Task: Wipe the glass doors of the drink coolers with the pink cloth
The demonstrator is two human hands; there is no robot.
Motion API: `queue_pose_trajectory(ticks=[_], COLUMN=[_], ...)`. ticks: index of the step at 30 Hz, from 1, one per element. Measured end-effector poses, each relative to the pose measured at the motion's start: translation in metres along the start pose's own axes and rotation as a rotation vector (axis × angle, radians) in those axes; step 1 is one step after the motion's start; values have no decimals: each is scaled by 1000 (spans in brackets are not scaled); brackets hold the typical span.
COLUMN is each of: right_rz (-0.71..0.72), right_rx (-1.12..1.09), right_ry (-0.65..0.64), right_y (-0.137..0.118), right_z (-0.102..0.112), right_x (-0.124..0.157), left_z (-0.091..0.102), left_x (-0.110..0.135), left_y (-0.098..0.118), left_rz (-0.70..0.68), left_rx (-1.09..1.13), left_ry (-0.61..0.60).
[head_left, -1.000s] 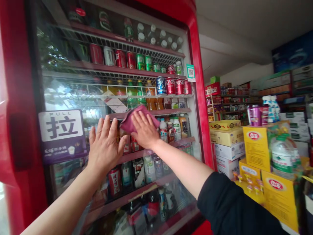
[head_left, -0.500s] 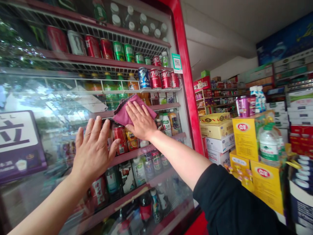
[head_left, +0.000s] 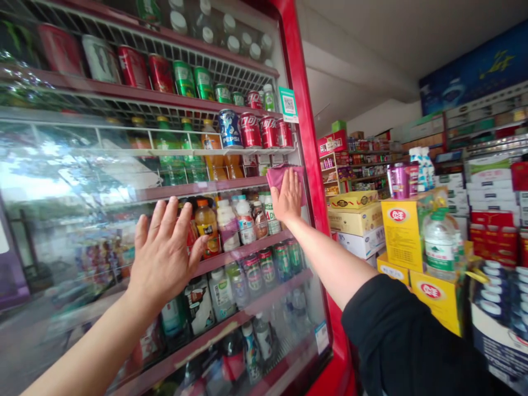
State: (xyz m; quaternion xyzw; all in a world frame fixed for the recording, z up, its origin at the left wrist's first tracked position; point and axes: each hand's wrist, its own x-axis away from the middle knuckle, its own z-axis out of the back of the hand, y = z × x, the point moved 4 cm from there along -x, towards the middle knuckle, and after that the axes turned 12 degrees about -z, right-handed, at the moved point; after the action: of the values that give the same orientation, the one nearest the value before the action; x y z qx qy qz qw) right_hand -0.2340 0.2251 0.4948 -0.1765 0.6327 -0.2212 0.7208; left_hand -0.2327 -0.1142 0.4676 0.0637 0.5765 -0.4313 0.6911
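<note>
My right hand (head_left: 287, 197) holds a pink cloth (head_left: 277, 175) pressed under its palm and outstretched fingers. The cloth lies against the glass door (head_left: 103, 220) of a drinks fridge, close to the red door frame (head_left: 303, 110) on the right. In front of the same door, further left and a little lower, my left hand (head_left: 163, 250) is open with its fingers apart and nothing in it. Its palm faces the glass; whether it touches cannot be told. Behind the door stand shelves of drinks, among them a Pepsi can (head_left: 229, 129) and an orange drink bottle (head_left: 207, 228).
A green QR sticker (head_left: 288, 104) is on the fridge's right edge. Right of the fridge are stacked yellow cartons (head_left: 396, 234), a large water bottle (head_left: 440, 245) and packed bottles (head_left: 493, 297). Stocked shelves (head_left: 371, 157) stand further back.
My right hand has slid the pink cloth to the right across the glass, up to the door's right side. My left hand keeps nearly the same pose; the view has shifted right.
</note>
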Motion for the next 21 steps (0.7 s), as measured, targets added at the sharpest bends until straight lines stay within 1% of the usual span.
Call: queue_pose_trajectory(ticks=[1, 2, 3, 4, 5, 8, 9, 10, 11, 12, 14, 17, 21], right_rz=[-47, -65, -44, 20, 126, 520, 614, 676, 704, 701, 633, 486, 385], right_rx=[-13, -22, -28, -30, -28, -4, 3, 8, 12, 14, 16, 9, -3], right_ry=[13, 16, 3, -26, -70, -205, -227, -235, -230, -215, -176, -126, -85], right_y=[4, 3, -3, -13, -26, -66, -74, -80, -82, -81, -74, -54, -28], right_z=[-1, -1, -2, -2, -3, 0, 1, 4, 5, 7, 8, 6, 2], right_x=[4, 11, 19, 28, 38, 64, 68, 68, 64, 58, 40, 11, -19], left_z=[0, 0, 0, -1, -2, -6, -8, -10, -11, -12, -14, -18, -23], left_x=[-1, -3, -5, -7, -9, -16, -18, -19, -20, -20, -20, -19, -19], left_y=[0, 0, 1, 2, 4, 13, 17, 20, 23, 25, 29, 33, 35], left_rz=[0, -1, -1, -2, -2, -20, -29, -38, -44, -48, -54, -53, -43], left_rx=[4, 9, 15, 21, 25, 34, 38, 42, 47, 52, 56, 56, 63], left_ry=[2, 5, 9, 11, 12, 17, 17, 17, 16, 15, 5, -25, -37])
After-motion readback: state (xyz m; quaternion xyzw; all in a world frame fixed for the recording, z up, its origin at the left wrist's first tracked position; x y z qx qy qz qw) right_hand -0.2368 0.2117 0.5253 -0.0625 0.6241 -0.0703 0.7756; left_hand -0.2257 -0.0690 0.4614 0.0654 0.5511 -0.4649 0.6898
